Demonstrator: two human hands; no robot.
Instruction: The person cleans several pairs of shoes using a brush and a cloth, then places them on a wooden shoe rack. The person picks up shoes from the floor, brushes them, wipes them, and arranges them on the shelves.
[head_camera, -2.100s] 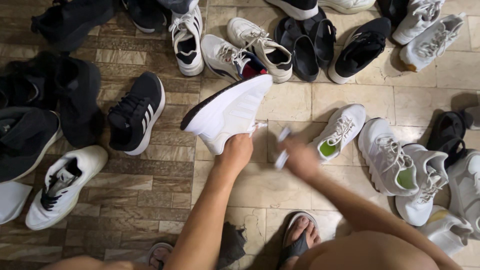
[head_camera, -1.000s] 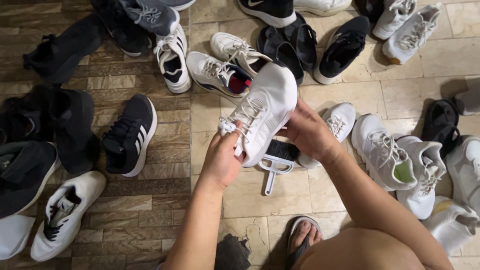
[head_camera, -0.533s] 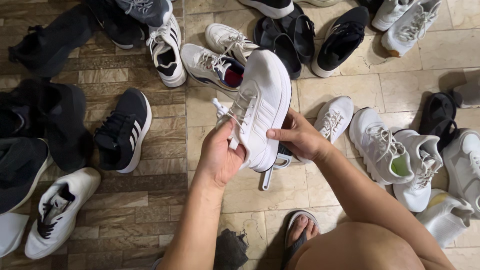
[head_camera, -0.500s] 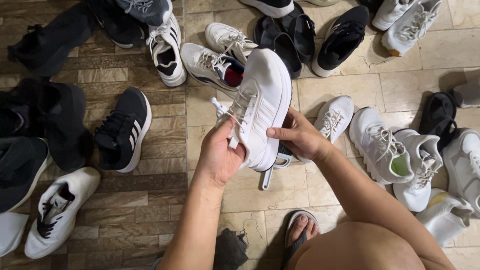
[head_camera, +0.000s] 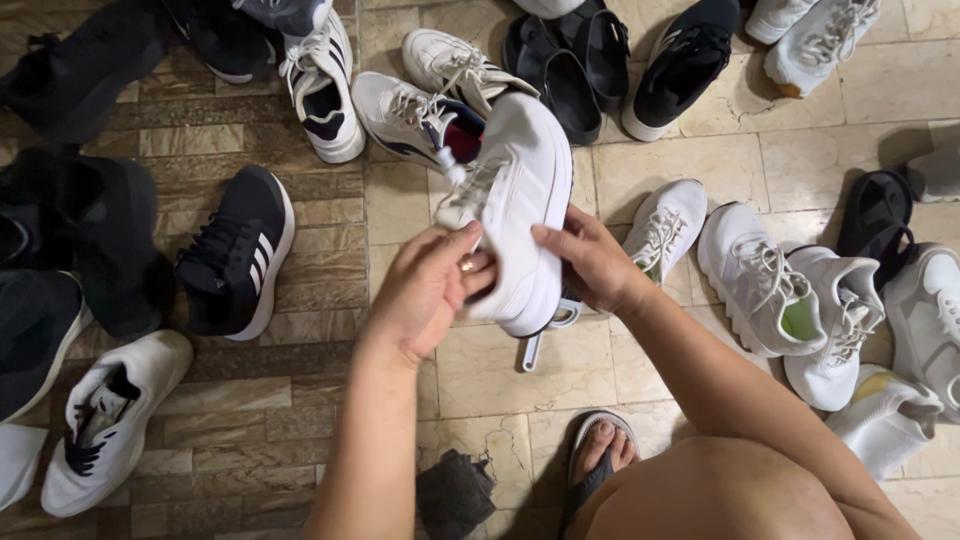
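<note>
Far left: dark bags or shoes heaped on the tiled floor; below them a white sneaker with black laces, on its sole.

Left of centre: black sneaker with white stripes, lying alone on the floor.

Centre: left hand, fingers curled around the near end of a white shoe, thumb laid along its side. The white shoe is held in the air above the floor, toe pointing away, laces to the left. Right hand grips the shoe's right edge, fingers pressed on it. A white brush handle lies on the floor just under the shoe.

Upper centre: white sneakers and black sandals.

Right: a cluster of white sneakers, some with green insoles.

Bottom: a foot in a sandal; a dark cloth beside it.
</note>
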